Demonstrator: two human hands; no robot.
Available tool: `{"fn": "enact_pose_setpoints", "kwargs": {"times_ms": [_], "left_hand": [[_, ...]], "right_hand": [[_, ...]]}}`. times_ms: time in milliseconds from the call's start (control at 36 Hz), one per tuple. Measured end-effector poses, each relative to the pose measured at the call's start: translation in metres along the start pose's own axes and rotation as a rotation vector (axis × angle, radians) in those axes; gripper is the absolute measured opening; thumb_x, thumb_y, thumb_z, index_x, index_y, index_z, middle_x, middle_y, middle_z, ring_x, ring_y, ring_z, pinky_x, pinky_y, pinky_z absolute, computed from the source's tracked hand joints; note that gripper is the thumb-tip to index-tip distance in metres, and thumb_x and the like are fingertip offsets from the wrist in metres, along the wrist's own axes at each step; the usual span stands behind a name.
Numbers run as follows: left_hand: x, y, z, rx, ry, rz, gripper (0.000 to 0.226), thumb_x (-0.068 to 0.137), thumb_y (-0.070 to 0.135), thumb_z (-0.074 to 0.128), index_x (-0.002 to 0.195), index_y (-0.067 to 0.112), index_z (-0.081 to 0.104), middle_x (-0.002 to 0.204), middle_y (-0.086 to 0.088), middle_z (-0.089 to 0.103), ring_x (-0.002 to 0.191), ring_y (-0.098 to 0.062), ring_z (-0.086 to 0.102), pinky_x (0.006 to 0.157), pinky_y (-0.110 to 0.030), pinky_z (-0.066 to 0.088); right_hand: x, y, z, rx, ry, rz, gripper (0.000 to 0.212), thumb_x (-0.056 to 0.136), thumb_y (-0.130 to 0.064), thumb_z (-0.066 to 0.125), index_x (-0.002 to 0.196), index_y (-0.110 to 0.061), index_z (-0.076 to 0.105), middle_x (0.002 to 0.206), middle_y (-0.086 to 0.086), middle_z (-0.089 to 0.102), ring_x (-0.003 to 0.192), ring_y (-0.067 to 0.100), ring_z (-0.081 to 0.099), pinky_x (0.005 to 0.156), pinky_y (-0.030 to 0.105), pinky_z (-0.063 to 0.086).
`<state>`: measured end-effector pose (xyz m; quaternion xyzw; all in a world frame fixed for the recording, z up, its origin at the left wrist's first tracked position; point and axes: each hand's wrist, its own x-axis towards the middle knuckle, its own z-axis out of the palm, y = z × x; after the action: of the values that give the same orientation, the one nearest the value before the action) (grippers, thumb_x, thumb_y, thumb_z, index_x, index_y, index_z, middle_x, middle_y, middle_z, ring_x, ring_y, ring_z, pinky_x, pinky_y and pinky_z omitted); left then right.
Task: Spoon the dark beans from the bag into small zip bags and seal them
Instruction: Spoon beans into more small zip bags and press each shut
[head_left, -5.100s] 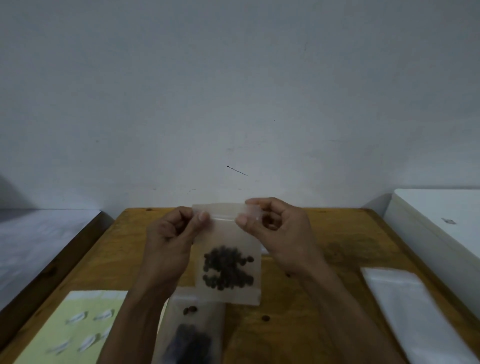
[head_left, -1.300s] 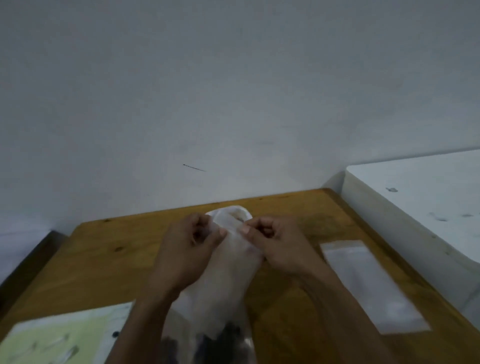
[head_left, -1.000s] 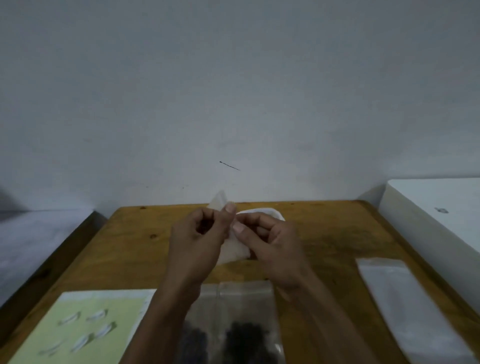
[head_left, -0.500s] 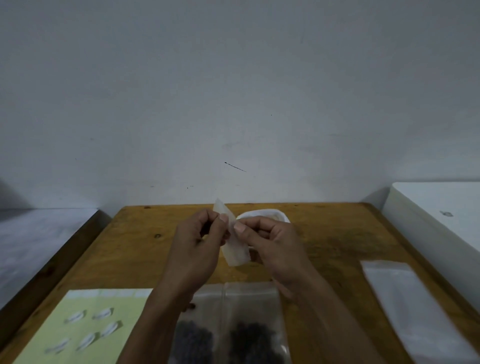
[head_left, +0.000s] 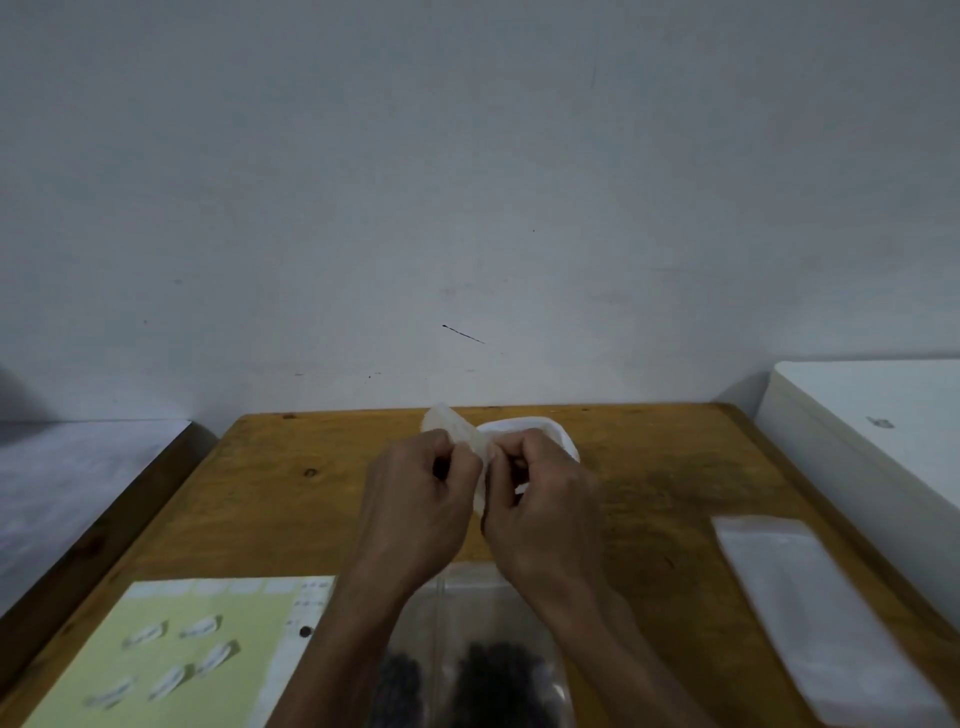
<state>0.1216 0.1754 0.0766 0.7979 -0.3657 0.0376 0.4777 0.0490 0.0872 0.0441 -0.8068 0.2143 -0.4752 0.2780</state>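
We held a small, empty, translucent zip bag (head_left: 457, 430) pinched at its mouth between our left hand (head_left: 421, 506) and right hand (head_left: 540, 506), which had drawn closer together than half a second earlier, probably to rub the mouth open, though our fingers hid it. Seconds earlier we had held a filled one, so a fresh fill was starting. The clear plastic bag of dark beans (head_left: 493, 670) lay below our wrists on the wooden table (head_left: 291, 499).

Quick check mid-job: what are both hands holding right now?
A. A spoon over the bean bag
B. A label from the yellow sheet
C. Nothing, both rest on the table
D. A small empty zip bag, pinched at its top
D: the left hand and right hand pinch a small empty zip bag between their fingertips, above the table.
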Motion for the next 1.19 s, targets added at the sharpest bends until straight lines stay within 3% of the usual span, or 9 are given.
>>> {"fn": "enact_pose_setpoints", "kwargs": {"times_ms": [139,306,472,583,667,778,833,972,1194], "left_hand": [[-0.005,0.004,0.003,0.062,-0.018,-0.01,0.029,0.089,0.017,0.061,0.062,0.008,0.061,0.059,-0.007,0.066,0.054,-0.021,0.062,0.047,-0.024,0.046],[0.007,0.011,-0.007,0.054,-0.084,-0.046,0.029,0.086,0.02,0.063,0.059,0.008,0.063,0.054,-0.002,0.067,0.047,-0.006,0.061,0.044,-0.014,0.045],[0.009,0.007,-0.013,0.189,-0.07,-0.069,0.033,0.079,0.021,0.068,0.054,0.0,0.06,0.055,-0.018,0.064,0.056,-0.029,0.067,0.056,-0.047,0.058],[0.01,0.01,-0.013,0.196,-0.051,-0.026,0.035,0.078,0.024,0.071,0.051,0.007,0.058,0.049,-0.011,0.06,0.047,-0.023,0.059,0.056,-0.042,0.057],[0.009,0.012,-0.017,0.111,-0.133,0.052,0.034,0.071,0.051,0.075,0.071,0.023,0.056,0.066,0.008,0.057,0.058,-0.007,0.052,0.053,-0.026,0.045],[0.015,-0.004,-0.027,0.297,-0.414,0.175,0.128,0.039,0.085,0.075,0.146,0.044,0.019,0.141,0.032,0.025,0.13,0.003,0.028,0.103,-0.022,0.036],[0.019,-0.01,-0.023,0.44,-0.473,0.245,0.147,0.033,0.093,0.065,0.154,0.038,0.003,0.157,0.024,0.008,0.146,-0.003,0.008,0.122,-0.034,0.018],[0.019,-0.013,-0.011,0.466,-0.35,0.346,0.094,0.054,0.072,0.069,0.137,0.04,0.039,0.127,0.025,0.046,0.115,-0.002,0.044,0.11,-0.032,0.036],[0.021,-0.018,-0.007,0.502,-0.343,0.264,0.09,0.058,0.069,0.074,0.137,0.037,0.044,0.132,0.017,0.052,0.118,-0.008,0.048,0.105,-0.032,0.037]], "right_hand": [[0.019,0.009,-0.013,-0.015,0.065,0.068,0.014,0.092,-0.012,0.064,0.082,-0.019,0.056,0.074,-0.003,0.06,0.065,0.007,0.058,0.054,0.02,0.05],[0.019,0.007,-0.032,0.132,-0.344,-0.008,0.028,0.09,-0.019,0.07,0.101,-0.03,0.046,0.098,-0.017,0.06,0.091,-0.001,0.062,0.07,0.017,0.057],[0.023,0.018,-0.03,0.015,-0.218,-0.155,0.028,0.086,0.001,0.061,0.082,-0.027,0.062,0.097,-0.006,0.071,0.087,0.006,0.065,0.071,0.023,0.056],[0.023,0.015,-0.03,-0.07,-0.383,-0.025,0.034,0.096,-0.009,0.058,0.119,-0.029,0.072,0.129,-0.009,0.066,0.115,0.007,0.059,0.097,0.024,0.051],[0.025,0.018,-0.031,-0.026,-0.425,0.046,0.039,0.097,-0.009,0.057,0.129,-0.029,0.066,0.128,-0.016,0.062,0.113,0.0,0.057,0.089,0.013,0.051],[0.031,0.023,-0.035,0.106,-0.452,0.062,0.032,0.098,-0.013,0.058,0.124,-0.027,0.07,0.119,-0.013,0.071,0.105,0.001,0.064,0.089,0.024,0.057],[0.033,0.023,-0.037,0.179,-0.485,0.065,0.033,0.096,-0.01,0.06,0.123,-0.026,0.071,0.116,-0.013,0.072,0.103,0.001,0.066,0.085,0.021,0.058],[0.034,0.027,-0.031,0.205,-0.495,0.109,0.025,0.088,-0.007,0.067,0.106,-0.021,0.077,0.097,-0.009,0.076,0.09,0.003,0.07,0.076,0.027,0.06],[0.037,0.036,-0.026,0.13,-0.473,0.147,0.014,0.084,-0.018,0.075,0.098,-0.02,0.078,0.094,-0.013,0.074,0.083,-0.002,0.067,0.068,0.01,0.05]]}}
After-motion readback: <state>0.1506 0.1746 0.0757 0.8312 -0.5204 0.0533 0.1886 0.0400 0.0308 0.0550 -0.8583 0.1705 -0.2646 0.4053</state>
